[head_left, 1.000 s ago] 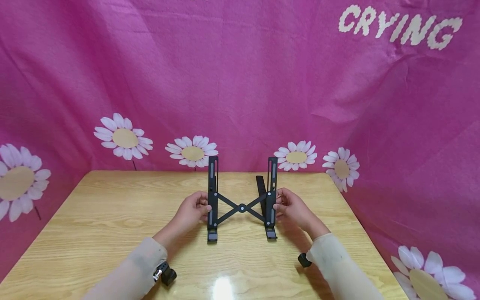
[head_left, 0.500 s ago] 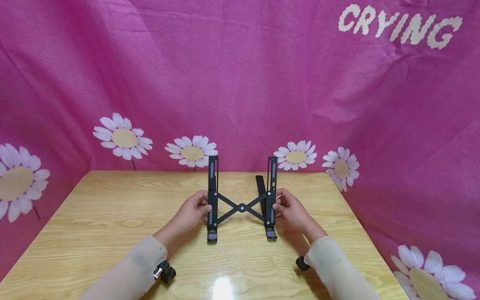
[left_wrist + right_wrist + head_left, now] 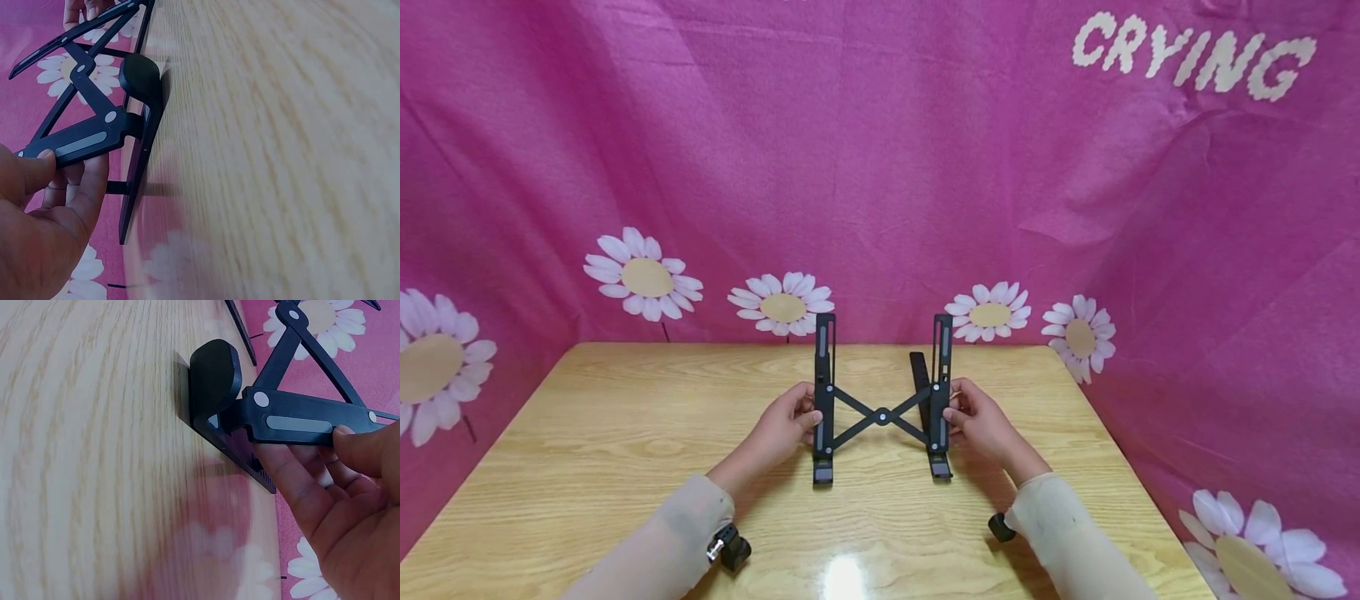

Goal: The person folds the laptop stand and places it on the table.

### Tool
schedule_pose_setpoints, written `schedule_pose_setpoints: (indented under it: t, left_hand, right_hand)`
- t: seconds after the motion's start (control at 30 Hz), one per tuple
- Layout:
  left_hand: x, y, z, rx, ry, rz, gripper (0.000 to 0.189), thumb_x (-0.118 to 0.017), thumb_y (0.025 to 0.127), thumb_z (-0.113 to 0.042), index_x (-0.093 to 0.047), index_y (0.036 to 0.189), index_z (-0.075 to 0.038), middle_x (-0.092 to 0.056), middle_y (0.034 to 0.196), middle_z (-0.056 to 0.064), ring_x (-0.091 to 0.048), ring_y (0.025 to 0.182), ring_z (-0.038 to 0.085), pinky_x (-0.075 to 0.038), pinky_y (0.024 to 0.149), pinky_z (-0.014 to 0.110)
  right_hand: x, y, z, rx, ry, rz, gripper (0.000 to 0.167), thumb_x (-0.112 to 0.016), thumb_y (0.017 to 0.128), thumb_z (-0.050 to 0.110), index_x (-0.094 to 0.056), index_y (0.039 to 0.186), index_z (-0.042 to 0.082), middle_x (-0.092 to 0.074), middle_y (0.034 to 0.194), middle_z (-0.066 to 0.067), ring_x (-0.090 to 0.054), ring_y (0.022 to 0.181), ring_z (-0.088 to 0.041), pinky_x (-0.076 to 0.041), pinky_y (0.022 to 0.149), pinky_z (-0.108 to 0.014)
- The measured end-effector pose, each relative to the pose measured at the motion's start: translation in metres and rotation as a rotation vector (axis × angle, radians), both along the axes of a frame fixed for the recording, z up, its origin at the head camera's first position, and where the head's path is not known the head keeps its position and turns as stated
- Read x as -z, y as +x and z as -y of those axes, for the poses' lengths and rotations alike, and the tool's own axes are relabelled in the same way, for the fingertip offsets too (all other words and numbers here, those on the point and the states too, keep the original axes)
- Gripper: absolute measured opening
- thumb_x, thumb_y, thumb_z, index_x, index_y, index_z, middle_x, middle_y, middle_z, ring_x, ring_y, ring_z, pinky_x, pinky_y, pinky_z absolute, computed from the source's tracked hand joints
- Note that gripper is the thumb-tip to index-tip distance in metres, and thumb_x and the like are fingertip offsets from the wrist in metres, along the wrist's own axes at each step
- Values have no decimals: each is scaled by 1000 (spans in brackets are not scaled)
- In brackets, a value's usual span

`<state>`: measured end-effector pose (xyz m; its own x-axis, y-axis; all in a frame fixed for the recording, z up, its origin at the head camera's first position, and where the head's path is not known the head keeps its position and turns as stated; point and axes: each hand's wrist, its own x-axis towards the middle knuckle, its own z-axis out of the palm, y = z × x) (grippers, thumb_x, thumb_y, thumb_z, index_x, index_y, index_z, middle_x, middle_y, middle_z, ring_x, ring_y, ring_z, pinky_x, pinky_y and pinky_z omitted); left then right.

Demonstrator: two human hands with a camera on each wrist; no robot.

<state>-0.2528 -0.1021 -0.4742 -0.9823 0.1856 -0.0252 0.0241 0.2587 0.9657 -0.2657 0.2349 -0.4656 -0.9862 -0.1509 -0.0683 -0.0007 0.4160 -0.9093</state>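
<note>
A black folding laptop stand [image 3: 883, 417] is opened out on the table, its two side arms joined by crossed bars with a pivot in the middle. My left hand [image 3: 782, 421] pinches the left arm near its lower half, thumb on the front face by the grey pad strip [image 3: 81, 145]. On the other side my right hand [image 3: 988, 425] pinches the right arm, thumb beside its grey strip [image 3: 299, 424] and fingers beneath. Both base legs rest on the wood, and a front lip [image 3: 214, 378] sticks up at the right leg's end. The left leg's back part is mostly hidden.
The light wooden table [image 3: 647, 433] runs back to a pink cloth backdrop [image 3: 880, 167] with printed daisies and lettering. Black cameras sit at the left wrist [image 3: 730, 547] and right wrist [image 3: 1000, 527].
Almost nothing differs. The right forearm has shifted slightly left, and the whole head view has drifted a little. Both hands keep their hold on the stand.
</note>
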Motion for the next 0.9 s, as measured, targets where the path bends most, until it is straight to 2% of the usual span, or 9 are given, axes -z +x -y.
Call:
schedule_pose_setpoints:
  t: [0.33, 0.53, 0.9]
  left_hand:
    - [0, -1, 0, 11, 25, 13, 20, -51, 104, 2, -60, 120, -7, -57, 104, 13, -64, 87, 22, -62, 72, 37]
    - [0, -2, -3, 16, 21, 6, 20, -52, 104, 2, -60, 120, -7, -57, 104, 13, -65, 86, 22, -62, 71, 36]
    - [-1, 0, -5, 9, 2, -10, 20, -51, 105, 1, -59, 121, -6, -57, 104, 13, -63, 87, 22, -62, 70, 36]
  right_hand:
    - [3, 2, 2, -20, -65, -6, 26, -50, 104, -4, -51, 129, 6, -57, 98, -16, -66, 80, -25, -62, 78, -55]
    - [3, 2, 7, -35, -48, -21, 28, -51, 104, -4, -51, 129, 7, -56, 96, -14, -64, 81, -25, -62, 76, -52]
    - [4, 4, 19, -40, -115, -13, 27, -51, 103, -6, -51, 128, 5, -56, 95, -14, -67, 78, -24, -63, 72, -48]
